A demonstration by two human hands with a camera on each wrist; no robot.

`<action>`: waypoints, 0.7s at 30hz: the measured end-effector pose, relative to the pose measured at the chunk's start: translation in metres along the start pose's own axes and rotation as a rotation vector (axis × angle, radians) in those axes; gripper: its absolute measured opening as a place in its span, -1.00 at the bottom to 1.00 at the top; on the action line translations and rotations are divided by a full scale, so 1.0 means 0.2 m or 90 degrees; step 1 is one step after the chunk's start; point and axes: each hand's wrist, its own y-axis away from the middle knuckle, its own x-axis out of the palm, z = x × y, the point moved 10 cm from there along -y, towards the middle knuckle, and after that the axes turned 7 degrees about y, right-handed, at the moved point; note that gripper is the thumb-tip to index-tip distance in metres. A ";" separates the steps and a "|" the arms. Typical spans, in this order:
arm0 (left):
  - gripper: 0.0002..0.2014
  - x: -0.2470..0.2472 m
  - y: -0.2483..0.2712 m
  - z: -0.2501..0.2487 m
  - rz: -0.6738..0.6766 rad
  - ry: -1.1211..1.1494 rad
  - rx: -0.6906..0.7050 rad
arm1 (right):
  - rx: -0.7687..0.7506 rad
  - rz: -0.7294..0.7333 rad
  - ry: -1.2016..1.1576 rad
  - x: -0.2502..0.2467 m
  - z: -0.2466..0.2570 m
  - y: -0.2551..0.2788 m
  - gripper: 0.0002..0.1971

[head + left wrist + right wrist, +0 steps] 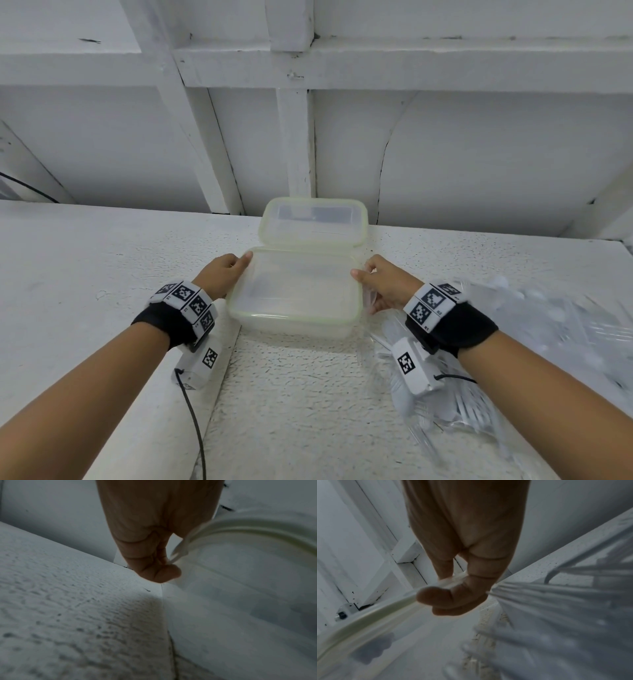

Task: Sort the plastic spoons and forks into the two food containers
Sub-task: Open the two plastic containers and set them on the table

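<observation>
As seen from your head camera, your left hand [224, 274] and right hand [387, 284] grip the near container [294, 294] by its two short sides, thumbs laid over the lid rim and fingers curled against the side flaps. That near container is a translucent, rounded-rectangular plastic box with a pale green seal around its closed lid; its long axis runs from one hand to the other. Directly behind it, touching its far edge, the far container [313, 221] of the same make sits against the white wall [479, 154], its long axis parallel. Both stand on a rough, speckled white table [291, 411]. Right of the near container, under and beyond your right forearm, lies a heap of clear and white plastic cutlery [455, 407]; fork tines show, but spoons cannot be told apart.

From the left wrist, your left hand [150, 555] has its fingers curled, pinching the side flap of the near container [248, 561] at the lid rim, just above the table [68, 615].

From the right wrist, your right hand [464, 582] pinches the flap between thumb and curled fingers, at the rim of the near container [368, 623]. Beside it, blurred handles of the cutlery [565, 608] fan outward.
</observation>
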 end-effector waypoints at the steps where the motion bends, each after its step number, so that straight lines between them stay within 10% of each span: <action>1: -0.49 -0.01 0.00 0.01 -0.004 0.033 -0.013 | -0.003 0.000 0.005 0.00 0.00 0.00 -0.75; 21: -0.39 -0.02 0.01 -0.05 -0.104 -0.091 -0.012 | 0.001 -0.034 0.112 0.01 0.03 0.04 -0.73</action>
